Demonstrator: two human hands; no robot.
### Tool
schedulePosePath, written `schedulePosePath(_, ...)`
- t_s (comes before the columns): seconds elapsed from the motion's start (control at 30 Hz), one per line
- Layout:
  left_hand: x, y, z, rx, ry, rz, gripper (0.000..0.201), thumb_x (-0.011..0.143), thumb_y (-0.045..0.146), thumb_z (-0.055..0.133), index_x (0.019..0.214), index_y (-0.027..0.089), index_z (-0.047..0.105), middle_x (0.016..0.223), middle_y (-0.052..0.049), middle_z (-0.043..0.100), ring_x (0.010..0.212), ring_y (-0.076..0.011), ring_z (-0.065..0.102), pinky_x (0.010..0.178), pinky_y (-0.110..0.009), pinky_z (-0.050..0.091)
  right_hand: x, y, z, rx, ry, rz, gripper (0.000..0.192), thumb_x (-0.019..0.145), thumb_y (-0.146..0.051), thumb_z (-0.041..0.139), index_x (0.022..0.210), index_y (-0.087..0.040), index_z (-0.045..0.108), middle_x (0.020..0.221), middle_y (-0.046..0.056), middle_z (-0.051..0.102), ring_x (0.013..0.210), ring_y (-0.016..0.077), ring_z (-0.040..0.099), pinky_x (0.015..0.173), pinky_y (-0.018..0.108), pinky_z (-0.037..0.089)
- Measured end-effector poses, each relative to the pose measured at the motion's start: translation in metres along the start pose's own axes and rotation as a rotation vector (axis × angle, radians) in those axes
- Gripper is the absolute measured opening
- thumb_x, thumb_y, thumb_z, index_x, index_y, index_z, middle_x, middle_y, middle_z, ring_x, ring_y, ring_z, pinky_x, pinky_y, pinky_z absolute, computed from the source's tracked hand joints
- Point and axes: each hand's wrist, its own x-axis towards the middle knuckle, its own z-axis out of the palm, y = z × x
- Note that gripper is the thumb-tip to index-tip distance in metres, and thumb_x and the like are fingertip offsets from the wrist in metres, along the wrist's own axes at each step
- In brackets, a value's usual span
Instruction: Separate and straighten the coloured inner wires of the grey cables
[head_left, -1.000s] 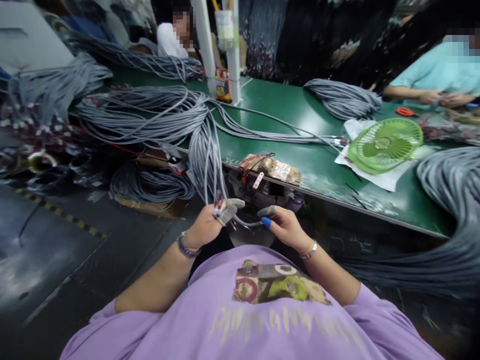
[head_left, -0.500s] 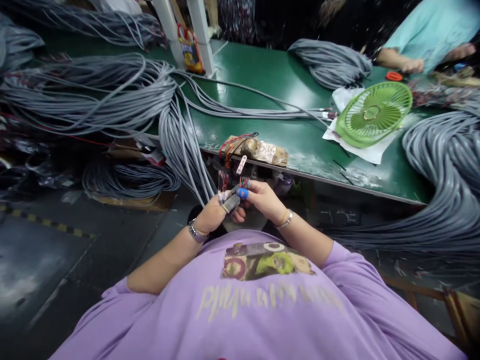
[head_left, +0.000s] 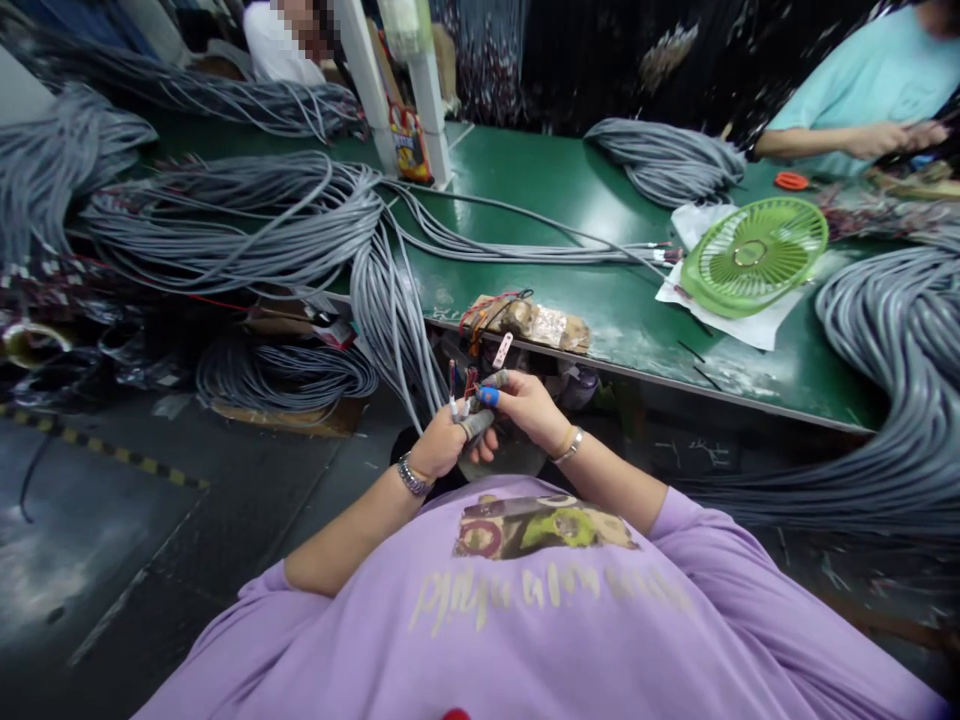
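Note:
My left hand (head_left: pixel 444 440) is closed around the ends of several grey cables (head_left: pixel 397 335), which hang over the bench edge from a large coil. Thin coloured wires (head_left: pixel 470 380) with white sleeves stick up out of its grip. My right hand (head_left: pixel 534 412) meets it at the fingertips, pinching at the wire ends. A blue cover sits on its thumb and a grey wrap on its index finger; another grey wrap is on my left thumb. Exactly which wires lie between the right fingertips is too small to make out.
On the green bench (head_left: pixel 517 180) lie cable coils (head_left: pixel 667 160), a green fan (head_left: pixel 754 255) on white paper, and a taped block (head_left: pixel 532 322) with wires at the near edge. Thick cables (head_left: pixel 900 370) drape over the right side. A co-worker in a turquoise shirt (head_left: pixel 862 85) works opposite.
The view has tilted up and shifted left, so the bench sits lower and farther right. Both hands stay together at the wire ends; the wires above my left hand are spread farther apart.

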Motion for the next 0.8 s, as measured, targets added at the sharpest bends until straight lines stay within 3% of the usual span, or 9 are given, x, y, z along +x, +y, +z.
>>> schedulePosePath(0.13, 0.001, 0.003, -0.001, 0.017, 0.064, 0.035, 0.041, 0.081, 0.053, 0.061, 0.067, 0.016, 0.05, 0.046, 0.001, 0.058, 0.032, -0.0083, 0.051, 0.031, -0.016, 0.032, 0.0, -0.003, 0.001, -0.016, 0.008, -0.028, 0.032, 0.064, -0.043, 0.076, 0.077, -0.015, 0.066, 0.065, -0.002, 0.059, 0.053, 0.0067, 0.044, 0.048, 0.02, 0.035)
schedulePosePath(0.33, -0.001, -0.003, 0.001, -0.107, 0.182, 0.031, 0.036, 0.071, 0.047, 0.073, 0.069, 0.013, 0.058, 0.06, -0.003, 0.066, 0.044, -0.0103, 0.06, 0.036, -0.017, 0.04, -0.005, 0.008, -0.001, -0.041, 0.072, -0.035, 0.032, 0.066, -0.044, 0.073, 0.073, -0.014, 0.065, 0.06, -0.003, 0.055, 0.052, 0.0069, 0.041, 0.049, 0.022, 0.034)
schedulePosePath(0.6, 0.002, -0.008, 0.004, -0.293, 0.424, 0.055, 0.031, 0.063, 0.038, 0.078, 0.076, 0.013, 0.064, 0.056, -0.001, 0.066, 0.044, -0.0098, 0.058, 0.038, -0.017, 0.04, -0.016, 0.017, 0.0, -0.127, 0.109, -0.161, 0.025, 0.07, -0.039, 0.071, 0.066, -0.015, 0.062, 0.062, -0.001, 0.057, 0.057, 0.0096, 0.046, 0.056, 0.024, 0.04)
schedulePosePath(0.8, 0.004, -0.007, 0.006, -0.295, 0.463, 0.063, 0.027, 0.062, 0.036, 0.077, 0.067, 0.014, 0.062, 0.051, 0.001, 0.062, 0.04, -0.0078, 0.053, 0.036, -0.016, 0.034, -0.018, 0.019, -0.003, -0.169, 0.089, -0.173, 0.026, 0.074, -0.04, 0.068, 0.069, -0.016, 0.061, 0.064, -0.001, 0.057, 0.06, 0.0106, 0.049, 0.059, 0.025, 0.042)
